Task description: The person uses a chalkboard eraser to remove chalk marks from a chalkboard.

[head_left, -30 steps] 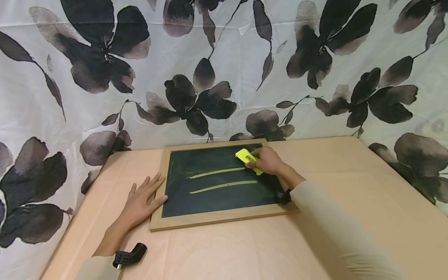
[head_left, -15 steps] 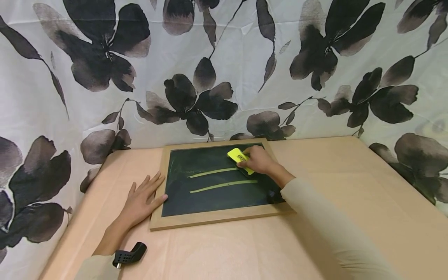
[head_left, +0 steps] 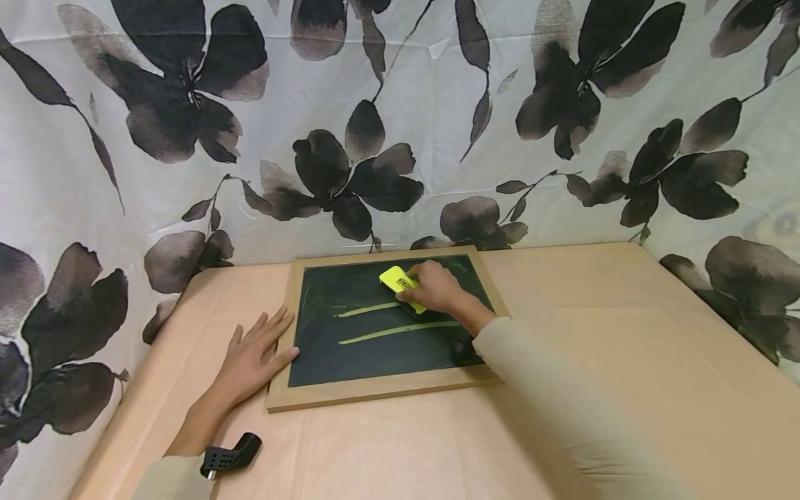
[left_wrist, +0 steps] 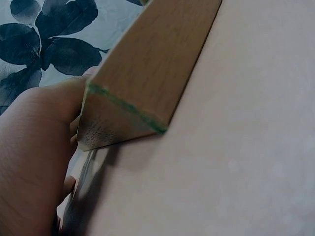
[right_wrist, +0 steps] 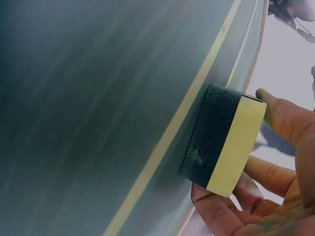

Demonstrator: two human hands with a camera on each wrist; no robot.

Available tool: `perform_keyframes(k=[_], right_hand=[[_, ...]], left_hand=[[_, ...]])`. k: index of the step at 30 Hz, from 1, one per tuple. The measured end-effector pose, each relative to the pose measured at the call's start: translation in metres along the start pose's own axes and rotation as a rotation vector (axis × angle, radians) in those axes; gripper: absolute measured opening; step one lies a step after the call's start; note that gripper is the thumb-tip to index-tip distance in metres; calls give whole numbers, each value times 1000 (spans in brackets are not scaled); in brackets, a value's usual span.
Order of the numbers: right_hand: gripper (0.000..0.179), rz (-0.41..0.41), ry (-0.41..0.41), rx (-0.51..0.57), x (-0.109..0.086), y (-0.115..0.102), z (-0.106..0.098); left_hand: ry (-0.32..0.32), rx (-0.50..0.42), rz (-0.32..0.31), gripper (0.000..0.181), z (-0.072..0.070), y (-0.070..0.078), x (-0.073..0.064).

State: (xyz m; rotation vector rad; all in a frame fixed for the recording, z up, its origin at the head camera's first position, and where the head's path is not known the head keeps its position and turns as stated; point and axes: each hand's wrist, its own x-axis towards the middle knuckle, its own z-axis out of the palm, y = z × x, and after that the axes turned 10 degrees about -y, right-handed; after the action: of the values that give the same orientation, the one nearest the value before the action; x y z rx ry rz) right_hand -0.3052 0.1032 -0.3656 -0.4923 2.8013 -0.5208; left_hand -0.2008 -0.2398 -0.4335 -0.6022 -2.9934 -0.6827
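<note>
Eraser (right_wrist: 224, 140) pinched in right grip (head_left: 436, 286); only right-wrist view shows its pale specks (right_wrist: 195, 157); left grip (head_left: 252, 359) spread.

Eraser (right_wrist: 222, 140) in right hand (right_wrist: 281, 204)

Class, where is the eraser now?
In the head view, the eraser is in the right hand, at the visible right end of the upper line on the chalkboard.

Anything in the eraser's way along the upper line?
Nothing visible. The eraser, held in the right hand, is at the visible right end of the upper line; the left hand is at the board's left frame, clear of it.
</note>
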Motion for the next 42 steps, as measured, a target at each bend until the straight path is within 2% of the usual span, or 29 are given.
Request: perform_keyframes(k=[7,15,25,33,42], right_hand=[[61,-9,-14,-10,6,-23,10],[60,-47,-32,-17,11,-46,18],[64,-108,-47,-48,11,-60,27],[66,-189,-100,-117,12,-74,27],[64,-268,-171,-165,15,-77,23]], left_hand=[[-24,-1,-13,71,-1,1,1],[-20,-9,-20,71,0,3,-2],[-7,9,-17,70,2,7,-7],[1,11,-16,70,4,7,-6],[1,14,-19,70,3,6,-8]])
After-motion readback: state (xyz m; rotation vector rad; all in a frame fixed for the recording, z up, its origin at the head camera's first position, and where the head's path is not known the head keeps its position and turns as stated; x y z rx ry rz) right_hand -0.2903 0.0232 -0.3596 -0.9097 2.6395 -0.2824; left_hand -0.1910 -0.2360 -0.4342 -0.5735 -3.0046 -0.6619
